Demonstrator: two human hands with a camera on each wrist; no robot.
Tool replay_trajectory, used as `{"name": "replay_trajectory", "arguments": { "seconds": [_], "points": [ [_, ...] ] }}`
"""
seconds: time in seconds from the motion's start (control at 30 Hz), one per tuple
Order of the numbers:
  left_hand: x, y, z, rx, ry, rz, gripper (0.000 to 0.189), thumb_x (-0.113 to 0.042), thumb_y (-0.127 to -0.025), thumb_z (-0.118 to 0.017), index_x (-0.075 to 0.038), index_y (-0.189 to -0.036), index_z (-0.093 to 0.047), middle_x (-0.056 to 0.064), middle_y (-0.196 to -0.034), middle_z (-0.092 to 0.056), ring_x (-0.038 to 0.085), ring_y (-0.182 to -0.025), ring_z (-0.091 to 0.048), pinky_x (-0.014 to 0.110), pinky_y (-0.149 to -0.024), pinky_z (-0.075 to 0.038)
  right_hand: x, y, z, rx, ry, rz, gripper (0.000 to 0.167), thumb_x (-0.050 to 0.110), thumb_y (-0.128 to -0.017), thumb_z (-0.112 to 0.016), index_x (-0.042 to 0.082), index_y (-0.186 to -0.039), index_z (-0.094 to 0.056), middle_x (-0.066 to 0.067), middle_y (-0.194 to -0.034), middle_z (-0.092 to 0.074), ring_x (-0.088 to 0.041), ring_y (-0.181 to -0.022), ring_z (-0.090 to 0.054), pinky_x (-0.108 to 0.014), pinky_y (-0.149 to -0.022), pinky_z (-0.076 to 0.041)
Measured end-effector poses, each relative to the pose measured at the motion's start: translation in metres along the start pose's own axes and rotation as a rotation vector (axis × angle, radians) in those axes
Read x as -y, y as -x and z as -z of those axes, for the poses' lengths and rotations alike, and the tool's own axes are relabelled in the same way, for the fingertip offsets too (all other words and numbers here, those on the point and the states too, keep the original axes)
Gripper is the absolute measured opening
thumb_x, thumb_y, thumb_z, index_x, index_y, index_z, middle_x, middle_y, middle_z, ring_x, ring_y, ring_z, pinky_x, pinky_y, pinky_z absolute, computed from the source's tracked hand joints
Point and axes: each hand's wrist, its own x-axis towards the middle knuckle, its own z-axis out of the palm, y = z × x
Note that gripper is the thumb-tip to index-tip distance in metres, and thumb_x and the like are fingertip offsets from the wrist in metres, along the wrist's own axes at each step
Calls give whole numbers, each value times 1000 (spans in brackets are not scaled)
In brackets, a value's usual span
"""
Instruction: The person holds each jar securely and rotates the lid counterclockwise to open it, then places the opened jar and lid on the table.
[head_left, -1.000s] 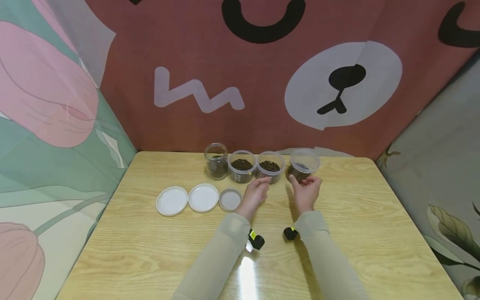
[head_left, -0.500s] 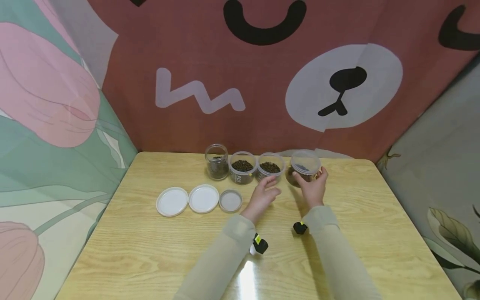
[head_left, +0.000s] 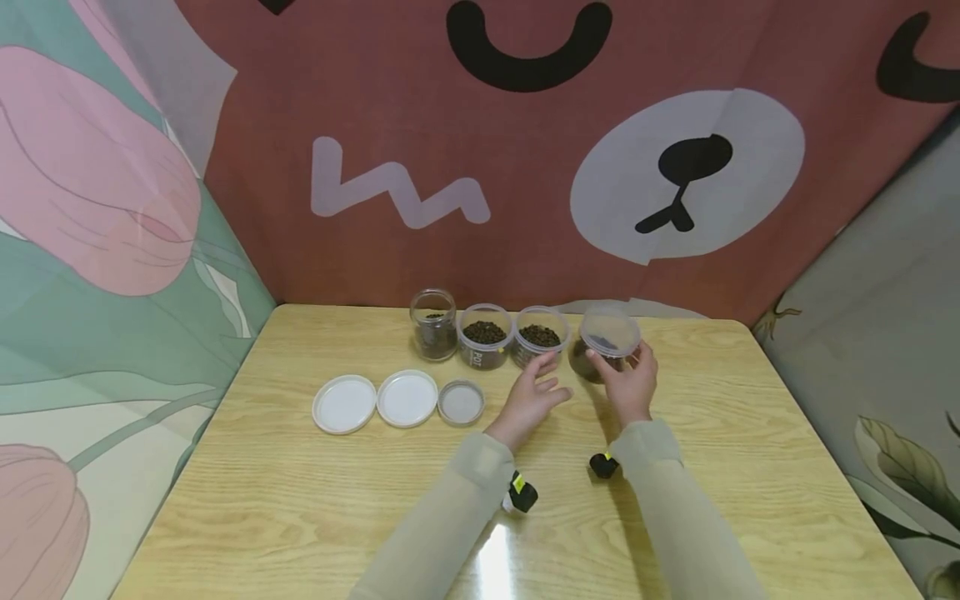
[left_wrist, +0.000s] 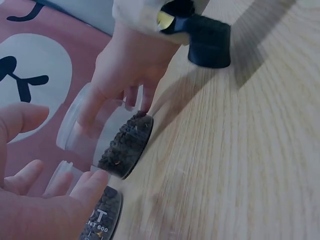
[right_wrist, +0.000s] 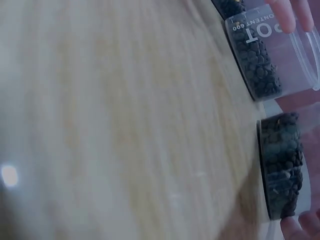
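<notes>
My right hand [head_left: 632,385] grips the side of a clear plastic jar [head_left: 609,332] at the right end of a row of jars. Dark pellets [right_wrist: 282,160] fill the lower part of that jar in the right wrist view. My left hand [head_left: 527,402] is in front of a clear jar [head_left: 542,333] to its left, also holding pellets, with its fingers spread and nothing held. In the left wrist view, the left fingers [left_wrist: 90,187] overlap the jar printed "POT" [left_wrist: 105,212]; whether they touch it I cannot tell.
Further left stand another open plastic jar [head_left: 486,335] of pellets and a taller glass jar [head_left: 433,332]. In front lie two white lids [head_left: 344,404] and a smaller greyish lid [head_left: 461,402]. A printed cloth backdrop [head_left: 375,250] rises behind the wooden table [head_left: 750,467].
My right hand has shifted rightward around the right-end jar, whose rim is slightly nearer me. My left hand has moved a little right and its fingers have spread. The other jars and lids stay put.
</notes>
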Motion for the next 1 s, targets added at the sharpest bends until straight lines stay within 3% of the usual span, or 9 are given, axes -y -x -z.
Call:
{"name": "replay_trajectory", "arguments": {
  "seconds": [0.33, 0.57, 0.77, 1.0],
  "points": [
    [6, -5, -1, -3, -11, 1, 72, -6, -90, -72, -14, -155, -41, 17, -157, -39, 36, -141, -42, 45, -107, -47, 9, 21, 11, 28, -51, -6, 89, 38, -80, -87, 7, -151, -43, -17, -144, -47, -33, -130, -47, -50, -109, -42],
    [7, -2, 0, 7, -35, -15, 72, -5, -90, -73, -16, -154, -42, 15, -157, -39, 37, -143, -40, 47, -109, -45, 15, 44, 14, 73, -82, -56, 85, 41, -81, -86, 10, -149, -45, -12, -138, -51, -28, -127, -47, -47, -106, -41],
    [10, -1, 3, -14, -85, -70, 69, -4, -89, -75, -11, -151, -45, 10, -155, -44, 36, -141, -43, 44, -110, -44, 21, 60, 14, 137, -60, -9, 85, 38, -82, -86, 13, -152, -43, -11, -143, -45, -26, -128, -45, -44, -105, -43],
    [8, 4, 14, -18, -78, -92, 74, -4, -84, -80, -12, -150, -46, 9, -154, -46, 35, -142, -41, 44, -116, -36, 28, 76, 14, 218, -79, 5, 85, 31, -83, -86, 14, -153, -41, -9, -148, -42, -24, -127, -44, -40, -103, -42]
  ]
}}
